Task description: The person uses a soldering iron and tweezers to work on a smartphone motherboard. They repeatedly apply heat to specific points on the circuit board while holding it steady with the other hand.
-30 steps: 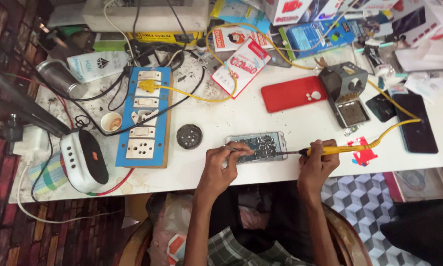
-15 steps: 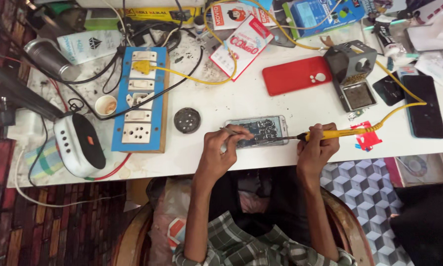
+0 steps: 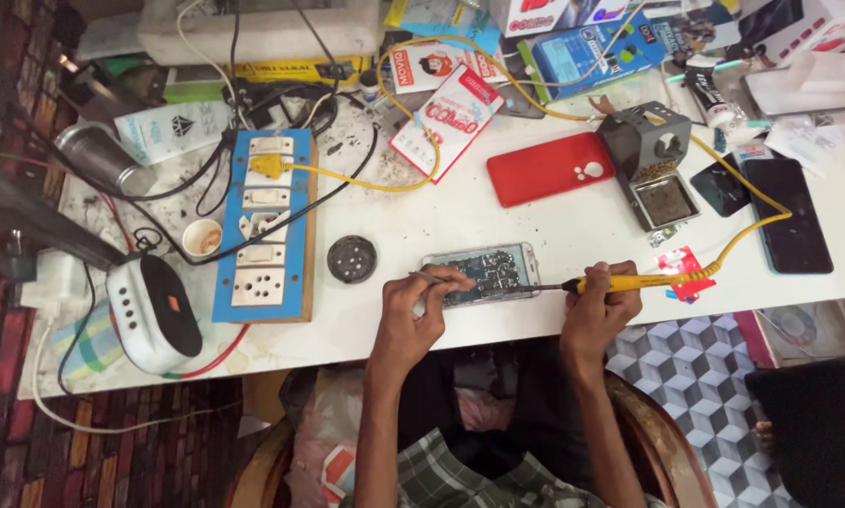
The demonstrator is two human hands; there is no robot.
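the person sits at a white desk (image 3: 497,329) with an opened phone (image 3: 483,275) lying flat near its front edge, back cover off and the inner board showing. the left hand (image 3: 420,315) rests on the phone's left end, and its grip is narrow, pinching thin tweezers (image 3: 438,277) whose tip lies over the board. the right hand (image 3: 599,310) is closed around a yellow soldering iron (image 3: 620,280), held level, with its dark tip reaching the phone's right edge; whether the tip touches the board is too small to tell.

as a judgement, the work is in its middle: the phone is already open and both tools are on it, while closing it up is left to do. a red back cover (image 3: 546,169) lies apart, further back on the desk, not yet refitted.

counted: one opened phone, one soldering iron with one yellow cord (image 3: 751,221), one pair of tweezers, one red cover. one grey iron stand (image 3: 650,160) with a sponge tray sits behind the right hand. one dark phone (image 3: 794,216) lies face up to the right. one blue switchboard (image 3: 262,226) with one yellow plug in it stands to the left, one round black disc (image 3: 352,259) between it and the opened phone, one small cup (image 3: 201,238) beside the board, and one white speaker (image 3: 154,315) at the left front edge
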